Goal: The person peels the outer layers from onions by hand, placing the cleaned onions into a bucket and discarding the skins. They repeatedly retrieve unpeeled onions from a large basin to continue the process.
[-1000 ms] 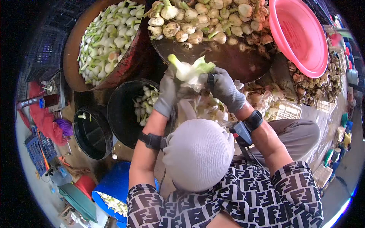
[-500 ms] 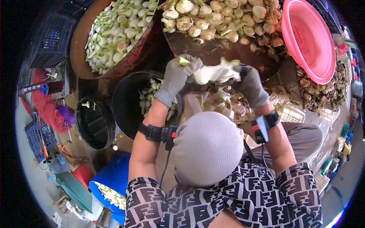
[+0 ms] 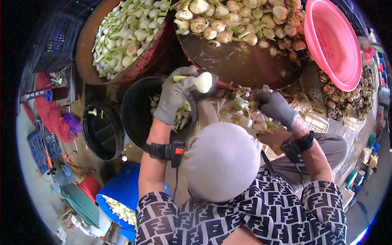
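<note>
A clean white garlic bulb (image 3: 204, 82) with a short green stem is gripped in my gloved left hand (image 3: 173, 98), over the right side of a black bucket (image 3: 132, 116). Trimmed bulbs lie inside that bucket. My gloved right hand (image 3: 277, 107) is closed above a heap of garlic peels (image 3: 245, 107). Its fingers are curled, and what they hold, if anything, is hidden. Beyond my hands, unpeeled garlic bulbs (image 3: 234, 18) are piled at the far side of a wide dark tub with brownish bare bottom (image 3: 241, 65).
A large tub (image 3: 87, 53) full of peeled garlic stands at the far left. A pink basin (image 3: 332, 45) tilts at the far right, beside more brown bulbs (image 3: 347, 96). On the left are a smaller black bucket (image 3: 102, 134) and a blue barrel (image 3: 122, 185) holding pale cuttings.
My hands have moved apart. The loosened skin has left the bulb, which now shows clean in my left hand. My right hand has come down and right, over the peels.
</note>
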The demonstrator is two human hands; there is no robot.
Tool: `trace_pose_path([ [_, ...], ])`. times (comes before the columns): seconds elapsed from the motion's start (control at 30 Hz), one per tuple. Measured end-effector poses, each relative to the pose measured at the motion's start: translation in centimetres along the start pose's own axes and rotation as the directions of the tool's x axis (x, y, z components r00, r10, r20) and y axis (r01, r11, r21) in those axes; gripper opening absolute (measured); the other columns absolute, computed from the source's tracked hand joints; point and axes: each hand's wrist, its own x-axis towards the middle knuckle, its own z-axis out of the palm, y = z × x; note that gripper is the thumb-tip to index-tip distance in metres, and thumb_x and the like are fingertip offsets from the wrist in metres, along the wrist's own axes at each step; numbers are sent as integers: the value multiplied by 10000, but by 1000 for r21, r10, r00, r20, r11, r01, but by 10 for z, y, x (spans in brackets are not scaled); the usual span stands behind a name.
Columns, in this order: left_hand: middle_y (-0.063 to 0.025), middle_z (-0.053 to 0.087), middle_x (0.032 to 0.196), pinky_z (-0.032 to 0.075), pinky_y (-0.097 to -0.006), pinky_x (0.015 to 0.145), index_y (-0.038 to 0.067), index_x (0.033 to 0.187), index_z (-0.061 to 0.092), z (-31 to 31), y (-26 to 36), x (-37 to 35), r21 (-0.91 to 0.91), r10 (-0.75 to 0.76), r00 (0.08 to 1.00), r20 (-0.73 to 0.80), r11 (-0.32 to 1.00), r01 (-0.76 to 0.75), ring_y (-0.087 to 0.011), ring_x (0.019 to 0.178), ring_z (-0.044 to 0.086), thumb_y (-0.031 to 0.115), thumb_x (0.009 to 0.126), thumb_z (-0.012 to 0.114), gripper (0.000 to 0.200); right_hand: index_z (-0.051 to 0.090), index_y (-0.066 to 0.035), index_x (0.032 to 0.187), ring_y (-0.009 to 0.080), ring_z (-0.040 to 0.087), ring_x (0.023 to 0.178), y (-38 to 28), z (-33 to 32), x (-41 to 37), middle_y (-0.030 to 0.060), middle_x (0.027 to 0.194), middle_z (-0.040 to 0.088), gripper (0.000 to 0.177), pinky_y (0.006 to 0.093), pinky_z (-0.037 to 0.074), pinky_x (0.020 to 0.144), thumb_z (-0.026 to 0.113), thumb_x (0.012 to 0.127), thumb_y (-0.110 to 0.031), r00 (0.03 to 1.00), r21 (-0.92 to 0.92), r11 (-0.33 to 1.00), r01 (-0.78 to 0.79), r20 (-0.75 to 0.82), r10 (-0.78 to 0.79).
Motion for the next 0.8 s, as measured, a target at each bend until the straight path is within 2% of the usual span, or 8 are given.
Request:
trace_pose_path([
  [0.17,-55,610,933,457,-242,740,17,886,609,-33,8,-36,542,-79,956,-284,809,228,-118,822,562,64,739,653,161,599,-88,895,310,589,767,35,-2,67,143,819,608,205,349,462,686,563,693,-102,969,30,999,23,-246,-15],
  [0.23,-53,617,903,459,-242,715,25,844,617,-69,-4,-54,524,-6,914,-405,818,238,-112,795,564,62,725,669,136,601,-94,907,303,591,788,44,-7,93,135,837,612,216,346,462,700,561,695,-103,940,-16,1000,8,-340,-13],
  [0.43,-30,585,910,449,-236,684,30,932,593,-113,72,-44,693,526,661,-535,721,-12,-119,780,534,33,740,636,197,560,-91,1056,314,576,906,16,-16,171,174,926,604,349,362,458,767,571,710,-132,865,-263,963,59,-468,-181],
  [0.5,-68,500,1076,459,-275,788,-11,1075,514,-124,114,-19,840,736,539,-409,534,-91,-143,900,529,80,804,592,296,549,-75,1066,324,582,889,5,-11,195,188,902,606,369,370,465,760,585,703,-135,893,-152,988,-23,-447,-48],
  [0.53,-84,481,1117,464,-286,806,-26,1097,502,-126,127,-4,731,695,484,-531,665,-153,-169,935,538,122,839,571,305,544,-68,1070,329,584,881,6,-7,207,195,889,606,380,374,468,756,591,699,-136,901,-93,993,-68,-433,21],
  [0.6,-93,481,1125,476,-282,781,-25,1108,497,-111,132,9,639,608,608,-511,742,-205,-176,944,541,128,844,563,313,560,-57,1021,334,590,860,19,9,240,198,875,608,345,379,473,743,610,691,-141,945,370,927,-66,-275,177],
  [0.67,-92,525,1078,497,-262,706,-12,1112,504,-97,119,17,618,540,760,-360,749,-239,-166,904,564,149,848,560,314,582,-42,922,344,599,824,30,24,274,187,851,615,267,383,481,716,638,681,-143,953,-376,927,10,-277,-123],
  [0.8,-91,592,954,499,-250,659,-8,1052,548,-61,62,31,348,260,816,-516,934,-78,-155,769,595,177,850,558,274,598,-63,939,323,594,878,9,23,286,175,889,618,253,375,473,772,624,694,-118,975,-357,930,-85,-223,4],
])
